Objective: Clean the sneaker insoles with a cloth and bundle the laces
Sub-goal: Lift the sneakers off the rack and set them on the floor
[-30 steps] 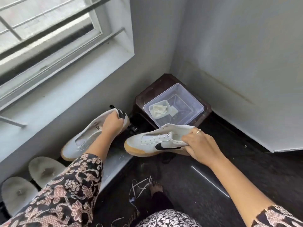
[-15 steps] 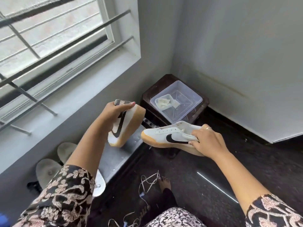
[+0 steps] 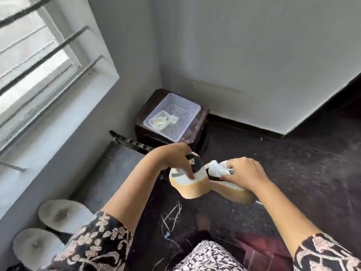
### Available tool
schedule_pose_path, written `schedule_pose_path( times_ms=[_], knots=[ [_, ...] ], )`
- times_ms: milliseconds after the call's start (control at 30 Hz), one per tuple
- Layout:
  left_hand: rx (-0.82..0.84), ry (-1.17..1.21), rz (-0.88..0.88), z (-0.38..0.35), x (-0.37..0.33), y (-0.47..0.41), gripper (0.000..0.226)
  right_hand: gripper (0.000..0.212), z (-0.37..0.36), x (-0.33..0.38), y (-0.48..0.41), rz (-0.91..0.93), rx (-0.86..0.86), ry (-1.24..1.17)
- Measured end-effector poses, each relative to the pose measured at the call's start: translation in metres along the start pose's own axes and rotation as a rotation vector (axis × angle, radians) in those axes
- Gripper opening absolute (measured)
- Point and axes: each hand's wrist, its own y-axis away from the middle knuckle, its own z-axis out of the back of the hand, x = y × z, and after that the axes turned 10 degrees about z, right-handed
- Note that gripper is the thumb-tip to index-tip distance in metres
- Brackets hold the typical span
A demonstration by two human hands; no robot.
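Note:
My left hand (image 3: 175,159) grips one white sneaker (image 3: 190,184) by its heel, with the black heel tab and tan sole turned toward me. My right hand (image 3: 245,173) holds the second white sneaker (image 3: 230,189) by its collar, right beside the first. Both shoes hang in the air over the dark floor, heels nearly touching. Loose white laces (image 3: 172,216) lie on the floor below them. Two grey insoles (image 3: 62,214) (image 3: 35,245) lean by the wall at the lower left. A pale cloth (image 3: 162,120) lies in a clear plastic tub (image 3: 192,112).
The tub rests on a dark wooden stool (image 3: 201,132) in the corner. A low grey ledge (image 3: 117,169) runs under the barred window (image 3: 35,65). White walls close in at the left and back. My foot (image 3: 203,222) is on the floor near the laces.
Both hands lifted the sneakers off the ledge and brought them together in front of me. The left shoe swung from the left side to the middle, sole outward.

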Motion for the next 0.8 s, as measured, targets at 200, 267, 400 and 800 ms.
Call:
schedule_pose_path(
  times_ms=[200,267,400,800],
  knots=[
    [0.069,-0.251,-0.028,-0.054,-0.036,-0.052,0.064,0.032,-0.033,-0.036,0.008,-0.171,0.245,-0.086],
    [0.140,-0.259,0.031,-0.069,-0.044,-0.070,0.073,0.039,-0.046,-0.047,0.005,-0.230,0.389,-0.176],
    [0.234,-0.353,0.120,-0.096,-0.057,-0.103,0.067,0.061,-0.068,-0.071,-0.005,-0.260,0.688,-0.335],
    [0.134,-0.369,0.182,-0.194,-0.005,-0.241,0.044,0.053,-0.236,-0.119,-0.066,-0.351,0.611,-0.469]
  ],
)
